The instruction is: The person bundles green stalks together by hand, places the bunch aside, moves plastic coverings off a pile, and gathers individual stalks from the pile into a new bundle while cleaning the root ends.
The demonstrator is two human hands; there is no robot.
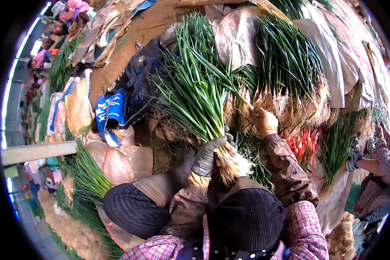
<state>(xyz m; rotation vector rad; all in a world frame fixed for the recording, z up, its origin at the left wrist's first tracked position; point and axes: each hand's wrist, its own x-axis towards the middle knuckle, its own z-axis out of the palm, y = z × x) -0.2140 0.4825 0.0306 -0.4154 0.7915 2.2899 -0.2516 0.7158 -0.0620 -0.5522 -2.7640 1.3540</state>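
Two gloved hands of ours worked over the green onions in the head view, the only view we had. Our left hand [207,155], in a dark knit glove, was clenched around a bunch of green onions [195,91] just above the roots, the leaves fanning up and away from us and the pale root tuft [235,167] hanging out below the fist. Our right hand [264,122], in a tan glove, was raised just beside the bunch at the foot of a larger pile of green onions [286,65]; its fingers were curled, and it seemed to pinch a single pale stalk [243,100], though we could not tell that for certain.

As for containers, we saw no crate or basket. The onions lay in heaps on sheets of brown paper and sacking [329,56] spread over the ground. A blue printed bag [110,110] lay crumpled to the left of the held bunch, and what was inside it was hidden from us. More green onions [89,175] lay over sacks near our left knee.

At the right edge another person's gloved hand [355,154] rested by a smaller heap of green onions [336,147], well apart from our own hands.
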